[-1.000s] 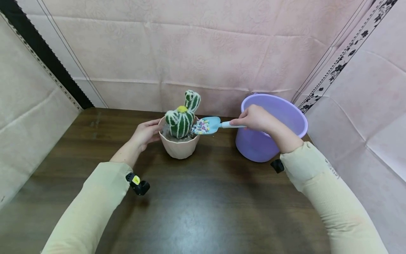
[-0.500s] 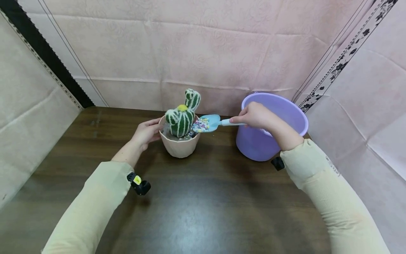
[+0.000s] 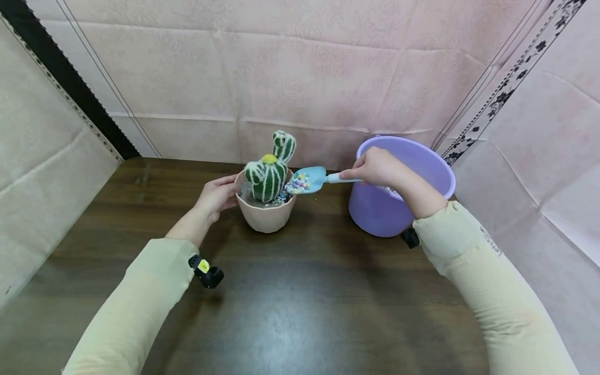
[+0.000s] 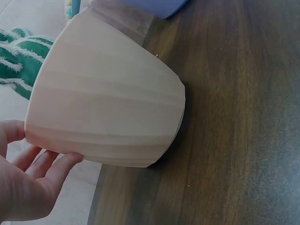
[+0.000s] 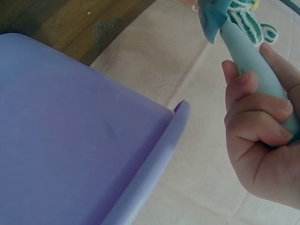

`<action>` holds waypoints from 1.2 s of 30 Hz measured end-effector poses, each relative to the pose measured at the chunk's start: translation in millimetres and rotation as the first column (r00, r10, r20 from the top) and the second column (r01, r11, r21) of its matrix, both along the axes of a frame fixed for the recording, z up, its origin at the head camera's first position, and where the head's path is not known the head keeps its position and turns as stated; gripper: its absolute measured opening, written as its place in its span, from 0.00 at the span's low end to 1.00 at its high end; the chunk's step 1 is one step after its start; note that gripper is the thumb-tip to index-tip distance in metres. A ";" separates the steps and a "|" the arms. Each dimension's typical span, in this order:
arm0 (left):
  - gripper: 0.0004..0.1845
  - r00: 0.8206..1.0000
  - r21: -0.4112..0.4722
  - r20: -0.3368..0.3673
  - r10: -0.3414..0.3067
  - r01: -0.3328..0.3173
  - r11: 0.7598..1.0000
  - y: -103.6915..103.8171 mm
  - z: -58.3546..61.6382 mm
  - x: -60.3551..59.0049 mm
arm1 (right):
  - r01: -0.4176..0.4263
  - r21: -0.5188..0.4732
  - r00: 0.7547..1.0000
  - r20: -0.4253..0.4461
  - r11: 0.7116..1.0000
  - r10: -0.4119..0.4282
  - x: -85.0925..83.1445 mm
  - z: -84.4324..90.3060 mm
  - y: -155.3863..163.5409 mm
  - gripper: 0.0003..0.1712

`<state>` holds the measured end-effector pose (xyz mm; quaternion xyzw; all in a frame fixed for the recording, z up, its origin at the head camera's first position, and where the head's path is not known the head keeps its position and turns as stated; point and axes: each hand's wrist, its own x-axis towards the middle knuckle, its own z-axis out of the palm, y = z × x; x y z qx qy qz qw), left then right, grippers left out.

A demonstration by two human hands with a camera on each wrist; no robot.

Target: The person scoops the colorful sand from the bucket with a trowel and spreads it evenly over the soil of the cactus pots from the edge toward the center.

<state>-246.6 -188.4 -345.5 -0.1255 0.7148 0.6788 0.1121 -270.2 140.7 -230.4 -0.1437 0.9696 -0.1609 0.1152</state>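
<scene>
My left hand (image 3: 217,198) holds a beige flowerpot (image 3: 266,220) at its left side, with fingertips on the outer wall near the rim in the left wrist view. In the pot stands a green and white knitted cactus (image 3: 267,182) with a yellow top, set in grey filling with colourful bits at the right. My right hand (image 3: 377,169) grips the handle of a light blue garden trowel (image 5: 258,70), fingers curled round it. The trowel's blade (image 3: 317,177) bears small pastel pebbles (image 3: 298,183), and its tip lies over the pot's right rim.
A purple bucket (image 3: 375,216) stands to the right, under my right forearm, with some pale material visible inside. The brown wooden table (image 3: 281,302) meets a pale cloth backdrop (image 3: 300,78) behind the pot and at both sides.
The trowel has tilted slightly, its handle end raised a little. The pebbles on the blade have shifted toward the tip, and more colourful bits show in the pot. My left hand stays put.
</scene>
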 end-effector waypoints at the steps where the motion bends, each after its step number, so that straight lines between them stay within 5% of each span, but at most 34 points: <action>1: 0.26 1.000 0.001 0.000 -0.001 0.001 1.000 0.2 -0.2 0.1 | 0.004 0.002 1.000 -0.003 1.000 -0.004 0.1 0.1 -0.3 0.21; 17: 0.26 1.000 0.012 -0.001 0.011 -0.011 1.000 3.9 -1.6 0.2 | 0.010 0.033 1.000 0.026 0.999 -0.011 2.7 2.5 0.2 0.22; 26: 0.27 0.978 0.008 0.018 0.210 -0.210 0.978 28.2 6.7 8.3 | 0.002 0.024 1.000 0.029 1.000 -0.003 4.2 5.1 0.4 0.22; 36: 0.28 0.990 -0.017 0.036 0.137 -0.137 0.990 34.4 3.6 10.2 | 0.023 0.020 1.000 0.012 1.000 -0.023 -0.3 7.0 0.2 0.24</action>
